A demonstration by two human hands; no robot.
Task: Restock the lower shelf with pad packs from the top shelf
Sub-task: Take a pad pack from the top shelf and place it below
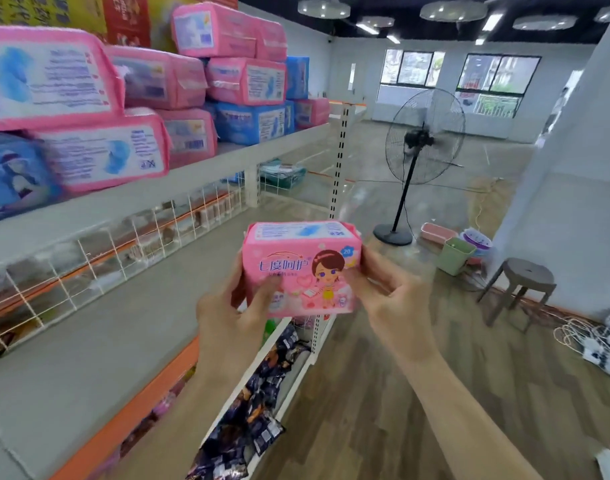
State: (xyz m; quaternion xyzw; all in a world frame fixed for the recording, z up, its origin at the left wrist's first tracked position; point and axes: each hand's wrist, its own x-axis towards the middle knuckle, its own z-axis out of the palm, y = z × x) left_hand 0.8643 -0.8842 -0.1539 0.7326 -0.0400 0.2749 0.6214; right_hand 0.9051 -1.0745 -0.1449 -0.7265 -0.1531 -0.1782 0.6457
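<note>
Hands both grip one thing, held between them in the air at mid-frame. Reading from the left: the stacked packs [54, 74] of pink and blue sit on the top shelf [192, 181] at about ten o'clock from my grip. The lower shelf [106, 341], a grey deck behind white wire dividers [99, 258], lies at about eight o'clock, down and to the left.

My left hand [227, 313] clasps the left end of the pink pad pack [301, 271], thumb across the printed front. The pack's long axis runs nine to three, face toward me and tipped slightly back. It touches neither shelf. My right hand [393, 299] pinches the right end, fingers curled round the edge.

As I judge it, the move turns on this: the target deck is wholly on the left-hand side, so the left hand is nearer and should lead the pack down toward eight o'clock. The right would then have to let go or reach across. Far off at one o'clock stands a pedestal fan [424, 136], well clear.
</note>
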